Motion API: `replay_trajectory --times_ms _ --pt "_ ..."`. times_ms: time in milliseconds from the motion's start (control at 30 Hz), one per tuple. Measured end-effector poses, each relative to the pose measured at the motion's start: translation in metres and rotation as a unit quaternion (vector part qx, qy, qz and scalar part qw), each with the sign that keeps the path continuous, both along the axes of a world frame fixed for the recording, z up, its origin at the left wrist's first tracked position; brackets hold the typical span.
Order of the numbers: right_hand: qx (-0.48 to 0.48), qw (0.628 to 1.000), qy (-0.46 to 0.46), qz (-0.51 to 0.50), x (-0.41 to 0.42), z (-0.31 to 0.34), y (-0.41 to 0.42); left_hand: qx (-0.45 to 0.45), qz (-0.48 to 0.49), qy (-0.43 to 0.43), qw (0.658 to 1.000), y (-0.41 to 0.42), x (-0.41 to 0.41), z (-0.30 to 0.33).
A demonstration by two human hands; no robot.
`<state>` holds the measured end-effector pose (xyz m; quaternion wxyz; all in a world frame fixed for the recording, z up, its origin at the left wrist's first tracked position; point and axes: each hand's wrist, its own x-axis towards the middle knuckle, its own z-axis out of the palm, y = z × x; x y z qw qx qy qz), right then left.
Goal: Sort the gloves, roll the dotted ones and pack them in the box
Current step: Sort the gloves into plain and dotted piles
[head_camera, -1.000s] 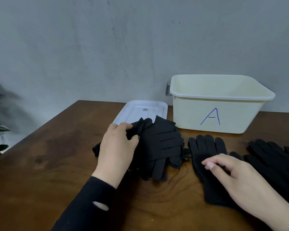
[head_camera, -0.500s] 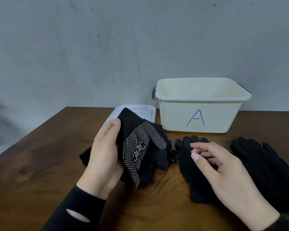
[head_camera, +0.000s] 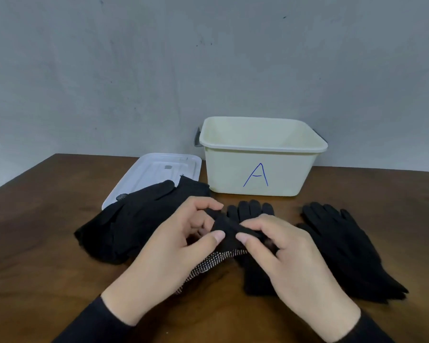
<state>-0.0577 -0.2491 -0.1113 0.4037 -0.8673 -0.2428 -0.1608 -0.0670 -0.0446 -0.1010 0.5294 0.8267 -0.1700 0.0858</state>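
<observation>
Flanking pinched dotted glove (head_camera: 227, 230): plain gloves (head_camera: 344, 248), lid (head_camera: 159, 169)

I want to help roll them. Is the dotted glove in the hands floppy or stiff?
Probably floppy: the dotted glove droops below where the left hand and right hand pinch it. It bunches between the fingers, so it should roll easily. The dots likely add grip.

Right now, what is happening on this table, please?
A person is sorting black gloves. Both hands, the left hand and the right hand, pinch one dotted glove above the wooden table. A pile of gloves lies to the left, partly on the white lid. Two plain gloves lie to the right. The box marked A stands open behind; I see nothing inside.
</observation>
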Motion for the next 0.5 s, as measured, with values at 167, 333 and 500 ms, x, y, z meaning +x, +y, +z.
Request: replay_trajectory --times_ms 167,333,500 --pt "0.149 0.986 0.034 -0.070 -0.005 0.044 -0.016 0.109 0.137 -0.070 0.982 0.014 0.013 -0.012" --pt "0.058 0.988 0.130 -0.057 0.012 0.095 -0.030 0.186 0.188 -0.047 0.963 0.022 0.027 -0.026" --pt "0.039 0.982 0.164 -0.085 0.040 0.112 -0.035 0.190 0.179 -0.058 0.963 0.023 0.029 -0.027"
